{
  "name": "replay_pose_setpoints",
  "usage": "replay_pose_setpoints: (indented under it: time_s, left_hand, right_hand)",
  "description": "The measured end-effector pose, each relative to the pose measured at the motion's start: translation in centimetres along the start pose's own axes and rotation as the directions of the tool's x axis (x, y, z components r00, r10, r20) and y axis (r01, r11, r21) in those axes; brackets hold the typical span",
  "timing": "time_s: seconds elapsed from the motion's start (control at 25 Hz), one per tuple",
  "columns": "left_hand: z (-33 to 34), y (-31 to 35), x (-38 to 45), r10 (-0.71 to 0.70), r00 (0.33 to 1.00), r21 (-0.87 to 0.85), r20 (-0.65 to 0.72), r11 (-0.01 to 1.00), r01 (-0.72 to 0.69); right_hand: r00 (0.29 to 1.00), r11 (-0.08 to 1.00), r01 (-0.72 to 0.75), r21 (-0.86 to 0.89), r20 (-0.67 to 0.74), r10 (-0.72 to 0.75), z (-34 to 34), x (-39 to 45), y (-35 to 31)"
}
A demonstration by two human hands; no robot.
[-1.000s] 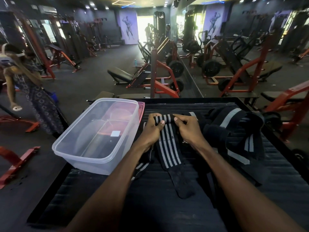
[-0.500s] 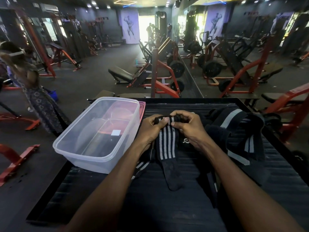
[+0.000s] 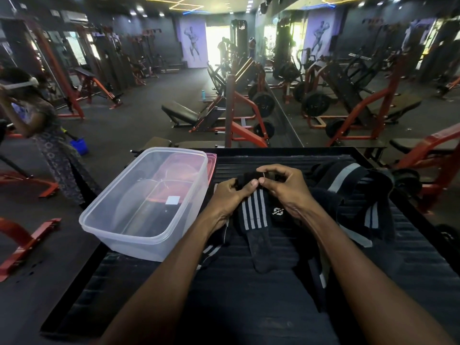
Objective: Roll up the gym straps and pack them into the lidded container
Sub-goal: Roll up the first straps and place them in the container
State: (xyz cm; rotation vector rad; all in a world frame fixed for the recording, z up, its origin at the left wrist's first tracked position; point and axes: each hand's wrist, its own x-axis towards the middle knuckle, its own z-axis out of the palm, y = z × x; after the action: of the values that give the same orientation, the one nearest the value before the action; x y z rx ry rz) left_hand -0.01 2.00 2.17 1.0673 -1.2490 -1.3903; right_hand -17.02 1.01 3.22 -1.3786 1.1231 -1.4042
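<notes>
A: What is the room like?
B: A dim gym with red-framed machines, a mirror wall on the right, and a black ribbed bench (image 3: 249, 307) in the foreground. At the far left a person (image 3: 37, 130) is cut off by the picture's edge.

A: What is hard to make out?
B: The clear container (image 3: 139, 207) sits open at the bench's left corner; what lies inside is a dark blur with one pale label. A pink lid (image 3: 211, 163) shows behind and beneath it, mostly hidden. The far end of the striped strap (image 3: 254, 212) is covered by fingers, so how tightly it is rolled I cannot tell.

A: And the hands?
B: The left hand (image 3: 231, 195) is curled, thumb on top, gripping the rolled end of the striped strap. The right hand (image 3: 281, 188) pinches the same roll from the other side, fingers bent over it. The strap's loose tail lies flat on the bench toward the camera.

A: Anything further right?
B: A tangled heap of straps (image 3: 353, 195), black with grey bands, lies just beside the right hand; its separate pieces cannot be counted.
</notes>
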Motion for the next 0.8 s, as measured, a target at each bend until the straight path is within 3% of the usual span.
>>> replay_pose_setpoints:
  time_s: [0.12, 0.32, 0.44, 0.56, 0.68, 0.8]
  left_hand:
    - [0.0, 0.0, 0.3, 0.046, 0.996, 0.006, -0.079, 0.999, -0.045]
    - [-0.1, 0.3, 0.2, 0.04, 0.997, -0.028, -0.072, 0.999, -0.042]
    - [0.0, 0.4, 0.4, -0.008, 1.0, -0.116, -0.007, 0.993, 0.007]
    - [0.0, 0.4, 0.5, -0.072, 0.997, -0.222, 0.023, 0.972, 0.075]
    - [0.0, 0.0, 0.7, 0.05, 0.991, -0.007, -0.124, 0.999, -0.051]
    - [0.2, 0.1, 0.6, 0.152, 0.977, 0.066, -0.147, 0.987, -0.144]
  right_hand:
    - [1.0, 0.999, -0.023, -0.043, 0.013, 0.024, 0.0, 0.0, 0.3]
    - [0.974, 0.97, -0.203, 0.131, 0.133, 0.186, 0.1, -0.4, 0.0]
    - [0.996, 0.994, -0.075, 0.075, 0.047, 0.072, 0.1, -0.5, -0.4]
    - [0.998, 1.0, -0.022, 0.018, 0.067, 0.02, 0.1, -0.7, -0.7]
    - [0.99, 0.996, -0.062, 0.066, 0.128, 0.053, 0.2, -1.0, -1.1]
    - [0.973, 0.949, -0.2, 0.245, 0.161, 0.164, 0.3, -0.8, -1.3]
